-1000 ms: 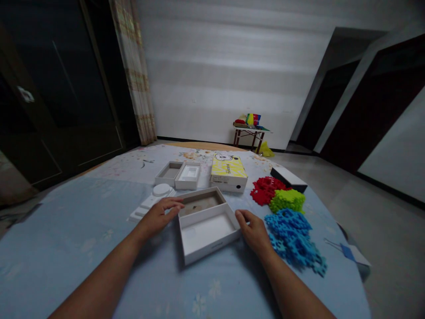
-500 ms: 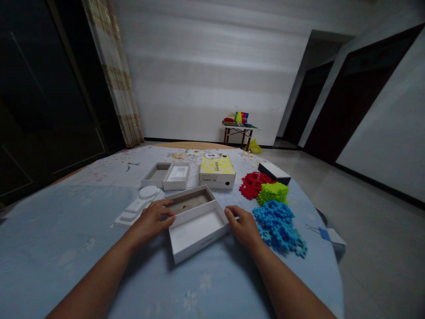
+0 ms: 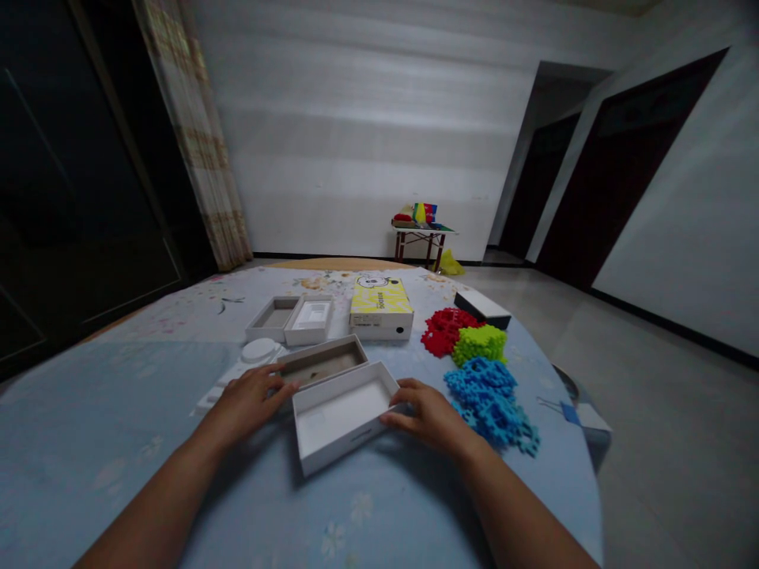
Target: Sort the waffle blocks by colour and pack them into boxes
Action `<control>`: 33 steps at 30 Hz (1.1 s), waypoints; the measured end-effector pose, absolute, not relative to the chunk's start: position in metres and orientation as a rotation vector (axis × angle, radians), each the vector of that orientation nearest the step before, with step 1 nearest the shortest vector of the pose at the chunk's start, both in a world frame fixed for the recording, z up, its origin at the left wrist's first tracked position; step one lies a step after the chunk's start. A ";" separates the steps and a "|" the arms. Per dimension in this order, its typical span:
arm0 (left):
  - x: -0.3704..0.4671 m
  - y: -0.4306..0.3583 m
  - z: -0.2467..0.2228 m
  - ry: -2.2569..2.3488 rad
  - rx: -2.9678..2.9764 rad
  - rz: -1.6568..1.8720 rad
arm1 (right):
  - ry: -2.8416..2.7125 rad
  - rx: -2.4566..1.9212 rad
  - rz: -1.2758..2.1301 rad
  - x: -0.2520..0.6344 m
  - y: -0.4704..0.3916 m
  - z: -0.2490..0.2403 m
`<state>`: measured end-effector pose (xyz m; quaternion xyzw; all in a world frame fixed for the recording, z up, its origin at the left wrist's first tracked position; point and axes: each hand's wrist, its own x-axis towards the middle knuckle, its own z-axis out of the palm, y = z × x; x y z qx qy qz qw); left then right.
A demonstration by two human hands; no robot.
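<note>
A shallow white box (image 3: 341, 419), open side up, lies in front of me. Behind it, and close against it, is a second open box with a grey-brown inside (image 3: 325, 365). My left hand (image 3: 246, 403) is closed about the left end of the grey-brown box, fingers at the far side and thumb at the near side. The right end of the white box is held by my right hand (image 3: 427, 415), fingers over the end wall and thumb on the front wall. A white moulded insert (image 3: 254, 353) lies partly hidden behind my left hand.
Two small open boxes, one grey inside (image 3: 276, 318) and one white (image 3: 308, 320), stand behind. A yellow-white box (image 3: 380, 308) is beside them. Red (image 3: 447, 330), green (image 3: 481, 345) and blue plastic pieces (image 3: 489, 399) are heaped right, near a black-and-white box (image 3: 483, 307) and the table edge.
My right hand has come leftward over the white box's right end, its thumb now on the front wall. My left hand stays at the grey-brown box. The whole view has shifted slightly.
</note>
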<state>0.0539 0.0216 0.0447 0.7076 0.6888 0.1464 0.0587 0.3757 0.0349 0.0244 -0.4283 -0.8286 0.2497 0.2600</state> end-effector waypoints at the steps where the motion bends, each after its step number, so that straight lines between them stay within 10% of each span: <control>1: 0.052 0.022 0.045 2.093 2.155 0.427 | -2.259 -1.162 0.669 0.378 0.035 0.026; 16: 0.031 0.022 0.050 2.438 2.206 0.377 | -2.267 -1.211 0.613 0.414 0.024 0.053; 33: 0.107 0.022 0.004 1.742 1.766 0.947 | -2.016 -1.788 0.055 0.502 0.063 0.061</control>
